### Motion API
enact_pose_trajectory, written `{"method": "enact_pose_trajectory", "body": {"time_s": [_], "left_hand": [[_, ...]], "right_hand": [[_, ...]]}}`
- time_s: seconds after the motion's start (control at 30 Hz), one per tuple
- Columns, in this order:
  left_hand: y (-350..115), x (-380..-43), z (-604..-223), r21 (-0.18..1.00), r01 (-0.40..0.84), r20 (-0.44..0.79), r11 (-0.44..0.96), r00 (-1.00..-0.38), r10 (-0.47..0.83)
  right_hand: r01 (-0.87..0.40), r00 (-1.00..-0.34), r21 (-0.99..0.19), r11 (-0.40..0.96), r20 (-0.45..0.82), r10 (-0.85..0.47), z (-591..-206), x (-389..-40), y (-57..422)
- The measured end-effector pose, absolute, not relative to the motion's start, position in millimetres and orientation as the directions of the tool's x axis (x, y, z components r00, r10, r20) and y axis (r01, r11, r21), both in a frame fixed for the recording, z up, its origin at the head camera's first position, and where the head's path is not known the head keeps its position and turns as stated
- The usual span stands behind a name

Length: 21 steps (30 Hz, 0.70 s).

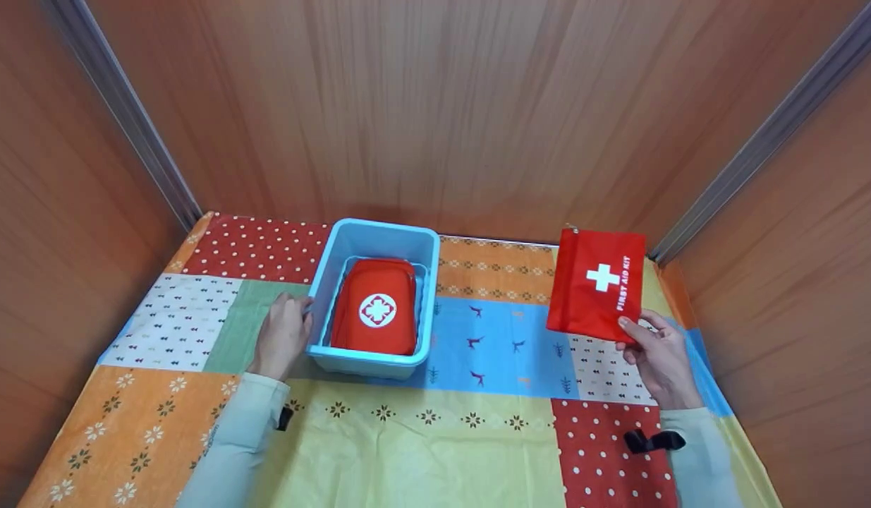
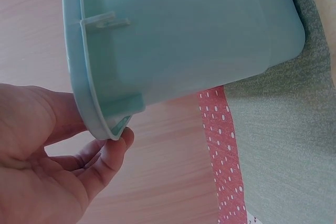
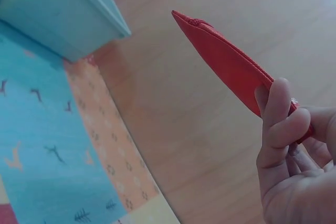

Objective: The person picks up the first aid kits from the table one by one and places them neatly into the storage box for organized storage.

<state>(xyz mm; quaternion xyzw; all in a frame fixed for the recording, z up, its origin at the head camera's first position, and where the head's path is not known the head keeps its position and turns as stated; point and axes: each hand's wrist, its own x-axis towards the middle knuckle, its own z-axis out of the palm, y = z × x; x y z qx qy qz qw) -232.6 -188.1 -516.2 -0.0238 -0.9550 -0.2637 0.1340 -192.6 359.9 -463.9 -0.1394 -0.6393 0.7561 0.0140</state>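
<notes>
A light blue plastic bin [image 1: 364, 364] stands left of the middle on the patterned cloth. My left hand [image 1: 283, 335] grips its left rim; in the left wrist view, the fingers [image 2: 102, 169] curl under the rim [image 2: 79, 72]. Inside the bin lies a red first aid case [image 1: 375, 282], marked with a white cross in a circle. Over to the right, my right hand [image 1: 657, 360] pinches a flat red first aid pouch [image 1: 583, 310] by its lower right corner. White lettering and a cross face up on it. Seen edge-on in the right wrist view, the pouch [image 3: 226, 61] is raised off the cloth.
A patchwork tablecloth [image 1: 421, 437] covers the table. Wood-grain panels [image 1: 435, 113] enclose it at the back and on both sides, joined by grey metal posts [image 1: 125, 106]. A black strap [image 1: 654, 442] sits at the right wrist.
</notes>
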Motion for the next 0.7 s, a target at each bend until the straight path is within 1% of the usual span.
{"method": "enact_pose_trajectory", "body": {"time_s": [0.27, 0.5, 0.7], "left_hand": [[-187.8, -232.0, -514.9, 0.505, 0.085, 0.225, 0.859, -0.974, -0.036], [-187.8, -231.9, -515.2, 0.482, 0.102, 0.255, 0.870, -0.967, -0.028], [-187.1, -231.5, -514.2, 0.479, 0.088, 0.246, 0.873, -0.968, -0.038]], "right_hand": [[0.159, -0.972, -0.978, -0.133, -0.179, 0.151, -463.2, -203.5, 330.0], [0.149, -0.982, -0.980, -0.134, -0.163, 0.095, -462.0, -216.4, 301.5], [0.160, -0.984, -0.980, -0.122, -0.168, 0.062, -461.1, -225.9, 273.3]]}}
